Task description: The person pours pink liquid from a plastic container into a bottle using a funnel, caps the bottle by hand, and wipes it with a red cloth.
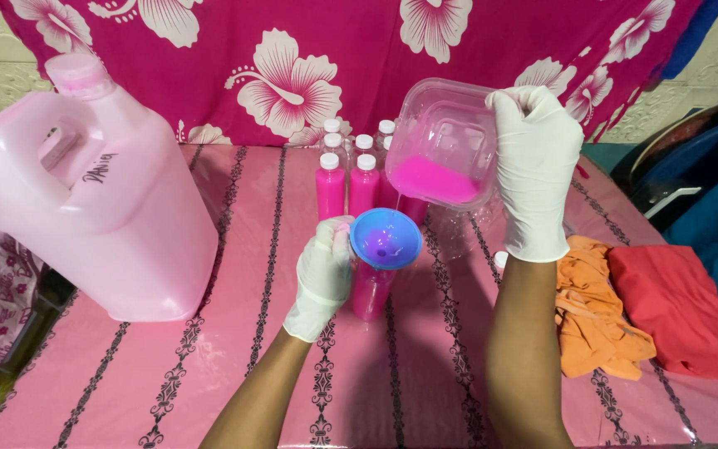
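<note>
My left hand, in a white glove, grips the neck of a small bottle full of pink liquid and steadies a blue funnel seated in its mouth. My right hand, also gloved, holds a clear plastic tub tilted above the funnel, with pink liquid pooled at its lower edge. Behind the funnel stand several capped bottles of the same pink liquid.
A large pale pink jug with a handle and cap stands at the left on the pink patterned tablecloth. An orange cloth and a red cloth lie at the right. A flowered magenta curtain hangs behind.
</note>
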